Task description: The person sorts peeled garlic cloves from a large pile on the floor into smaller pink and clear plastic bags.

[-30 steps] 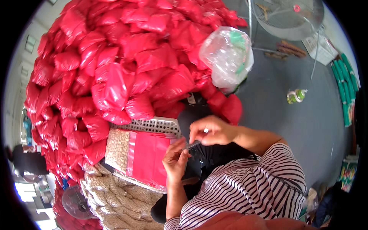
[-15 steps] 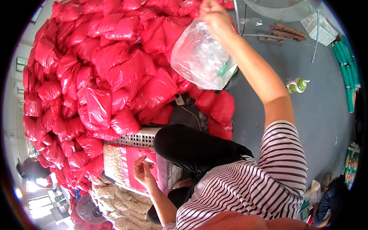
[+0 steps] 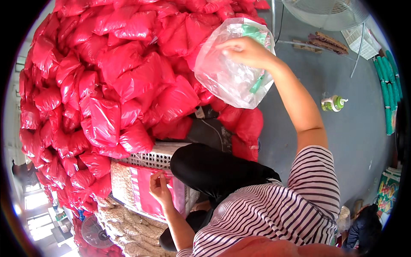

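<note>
My right hand (image 3: 245, 52) is stretched far forward over a large clear plastic bag (image 3: 233, 88). Its fingers point left and look loosely extended, with nothing visible in them. Crumpled clear film and green-printed pieces show inside the bag, which leans against a heap of red plastic packages (image 3: 141, 83). Close to my body, my left hand (image 3: 159, 188) hovers above flat red-and-white packaging (image 3: 147, 198) on a white perforated crate (image 3: 156, 161). The left fingers are half bent and slightly apart, holding nothing that I can see.
The red heap fills the left and far side. Cream fluffy material (image 3: 128, 225) lies beside the crate. Metal-legged fan (image 3: 329, 13) stands far right. A green-and-white bottle (image 3: 334, 103) is on the grey floor (image 3: 295, 124); green rolls (image 3: 387, 85) lie at the right edge.
My right hand has come back from beyond the bag's far rim and is now over the bag. The bag's mouth appears wider, showing more green print. My left hand has barely moved.
</note>
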`<state>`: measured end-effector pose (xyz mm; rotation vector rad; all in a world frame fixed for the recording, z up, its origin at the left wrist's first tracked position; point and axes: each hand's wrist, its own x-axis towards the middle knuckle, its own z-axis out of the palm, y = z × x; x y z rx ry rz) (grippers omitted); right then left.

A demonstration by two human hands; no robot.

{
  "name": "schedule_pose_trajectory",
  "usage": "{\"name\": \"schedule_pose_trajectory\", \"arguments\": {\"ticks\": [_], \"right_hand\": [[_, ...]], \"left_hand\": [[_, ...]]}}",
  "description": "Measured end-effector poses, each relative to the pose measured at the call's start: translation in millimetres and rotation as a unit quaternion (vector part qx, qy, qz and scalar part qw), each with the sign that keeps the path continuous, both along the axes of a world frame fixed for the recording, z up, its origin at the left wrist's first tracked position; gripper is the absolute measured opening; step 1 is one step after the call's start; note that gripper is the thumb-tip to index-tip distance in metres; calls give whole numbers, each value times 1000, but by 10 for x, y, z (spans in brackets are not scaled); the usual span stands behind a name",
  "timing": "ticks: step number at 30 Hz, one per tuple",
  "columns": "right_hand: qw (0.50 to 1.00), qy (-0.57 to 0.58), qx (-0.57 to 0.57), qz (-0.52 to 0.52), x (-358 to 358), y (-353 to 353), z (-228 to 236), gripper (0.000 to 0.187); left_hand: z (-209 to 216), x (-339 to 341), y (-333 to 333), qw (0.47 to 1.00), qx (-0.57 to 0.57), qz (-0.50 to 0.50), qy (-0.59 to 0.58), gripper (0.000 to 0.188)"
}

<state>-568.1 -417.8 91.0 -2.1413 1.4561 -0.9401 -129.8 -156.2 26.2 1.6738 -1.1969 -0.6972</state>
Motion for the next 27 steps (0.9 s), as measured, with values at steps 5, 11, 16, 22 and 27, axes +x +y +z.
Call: {"name": "schedule_pose_trajectory", "arguments": {"ticks": [5,11,16,22,27], "right_hand": [[916,64,-87,-386,-378,400,-13,68],[941,76,96,-317,-824,-75,-785,55],[890,-290,51,-347,-943,-593,-515,34],[845,-381,55,-370,-1159,-399,-448,29],[860,-343,95,-366,-1149,36,-303,34]], "left_hand": [[-77,68,-21,1000,13,16,-18,12],[-98,104,-20,998,43,17,-42,13],[-41,160,26,997,67,16,-40,12],[-54,195,55,997,70,24,-37,12],[-105,286,74,995,86,28,-36,12]]}}
